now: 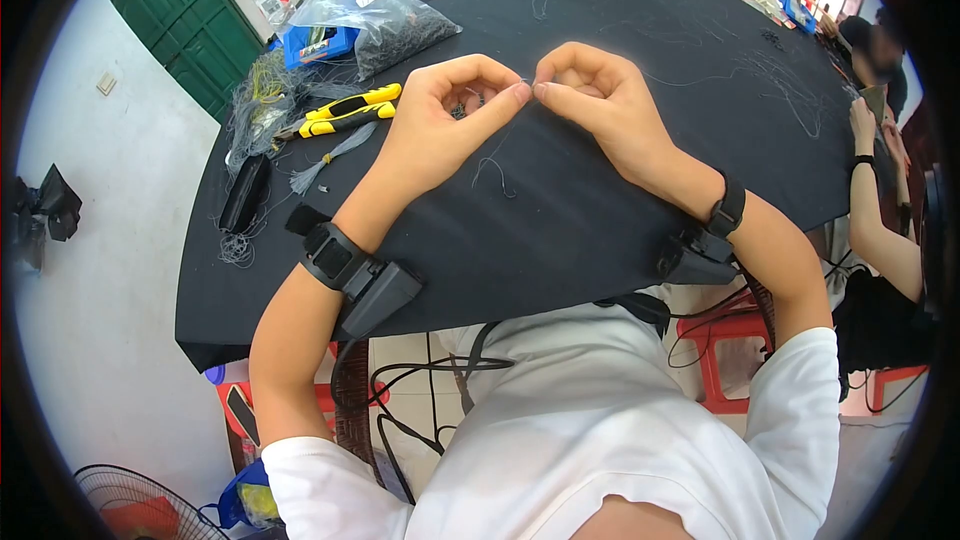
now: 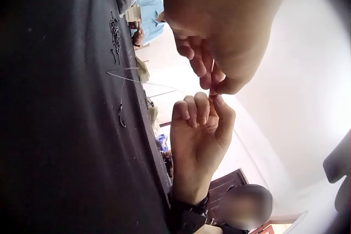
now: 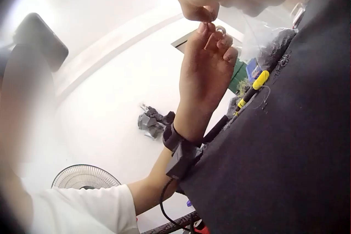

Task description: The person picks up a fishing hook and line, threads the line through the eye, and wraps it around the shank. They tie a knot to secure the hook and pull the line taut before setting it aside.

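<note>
Above the black-covered table (image 1: 590,230), my left hand (image 1: 450,115) and right hand (image 1: 615,115) meet, thumb and fingertips pinching a thin, clear fishing line. The fingertips hide the part of the line between them. A loose length of fishing line (image 1: 485,165) trails down below the hands. In the left wrist view, a small dark fish hook (image 2: 121,116) shows at the end of the line. Several dark hooks (image 2: 115,36) lie in a small pile on the cloth, mostly hidden behind my left hand in the head view.
Left of my hands lie yellow-and-black pliers (image 1: 350,110), a tied bundle of line (image 1: 335,160) and a black case (image 1: 245,195). Behind them stands a clear bag (image 1: 400,30) of dark small pieces, with a blue box (image 1: 318,45). Another person (image 1: 885,140) sits at the right.
</note>
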Available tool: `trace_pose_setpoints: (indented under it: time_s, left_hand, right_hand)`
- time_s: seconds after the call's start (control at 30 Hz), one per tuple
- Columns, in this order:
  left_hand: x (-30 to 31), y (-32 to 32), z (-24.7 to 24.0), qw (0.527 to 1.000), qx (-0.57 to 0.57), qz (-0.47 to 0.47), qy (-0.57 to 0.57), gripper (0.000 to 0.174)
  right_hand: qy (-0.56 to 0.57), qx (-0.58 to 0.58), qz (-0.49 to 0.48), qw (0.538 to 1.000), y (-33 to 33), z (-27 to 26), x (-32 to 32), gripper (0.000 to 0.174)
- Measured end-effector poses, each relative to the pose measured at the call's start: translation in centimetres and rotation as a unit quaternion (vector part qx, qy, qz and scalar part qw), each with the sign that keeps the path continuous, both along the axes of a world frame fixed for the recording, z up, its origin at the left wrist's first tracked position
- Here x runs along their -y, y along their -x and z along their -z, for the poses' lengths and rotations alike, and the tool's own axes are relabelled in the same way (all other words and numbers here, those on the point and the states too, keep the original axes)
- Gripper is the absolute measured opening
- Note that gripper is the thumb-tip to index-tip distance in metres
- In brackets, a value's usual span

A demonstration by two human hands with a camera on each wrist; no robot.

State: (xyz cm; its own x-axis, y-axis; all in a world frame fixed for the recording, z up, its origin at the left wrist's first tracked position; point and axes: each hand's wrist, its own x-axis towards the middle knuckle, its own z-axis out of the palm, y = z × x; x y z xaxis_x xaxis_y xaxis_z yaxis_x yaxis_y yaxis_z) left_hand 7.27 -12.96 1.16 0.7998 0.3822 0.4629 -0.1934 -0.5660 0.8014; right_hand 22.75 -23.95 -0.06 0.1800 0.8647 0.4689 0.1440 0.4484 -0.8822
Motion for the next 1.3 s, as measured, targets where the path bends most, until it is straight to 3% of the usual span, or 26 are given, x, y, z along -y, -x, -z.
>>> trace_pose_setpoints:
  time_s: [0.37, 0.57, 0.73, 1.0, 1.1, 1.17, 1.23, 1.3]
  left_hand:
    - [0.3, 0.0, -0.4, 0.996, 0.04, 0.036, 0.071, 0.015]
    - [-0.3, -0.5, 0.4, 0.997, 0.057, -0.013, 0.056, 0.019]
    - [-2.2, 0.4, -0.1, 0.962, 0.177, -0.102, 0.181, 0.014]
    - [-2.3, 0.2, -0.3, 0.903, 0.27, -0.153, 0.297, 0.014]
    - [-2.5, 0.1, 0.2, 0.934, 0.208, -0.118, 0.265, 0.016]
    - [-2.0, 0.2, 0.2, 0.959, 0.086, -0.071, 0.261, 0.016]
    - [-1.4, -0.1, 0.2, 0.968, -0.018, -0.04, 0.245, 0.018]
    - [-1.0, -0.2, 0.7, 0.966, -0.038, -0.021, 0.256, 0.019]
  right_hand:
    - [0.007, -0.018, -0.016, 1.0, -0.1, 0.2, -0.4, 0.013]
    - [0.027, -0.012, -0.005, 1.0, 0.0, -0.4, -0.3, 0.015]
    - [0.054, -0.024, 0.019, 0.998, -0.8, -2.0, -0.2, 0.019]
    - [0.039, 0.106, 0.072, 0.991, -2.4, -6.2, 0.4, 0.019]
    - [0.055, 0.168, 0.096, 0.98, -3.5, -7.7, 0.9, 0.016]
    - [0.061, 0.211, 0.103, 0.97, -4.1, -8.6, 1.1, 0.017]
    - [0.073, 0.263, 0.137, 0.952, -5.5, -9.7, 1.2, 0.017]
    - [0.072, 0.325, 0.173, 0.927, -7.5, -11.0, 1.4, 0.017]
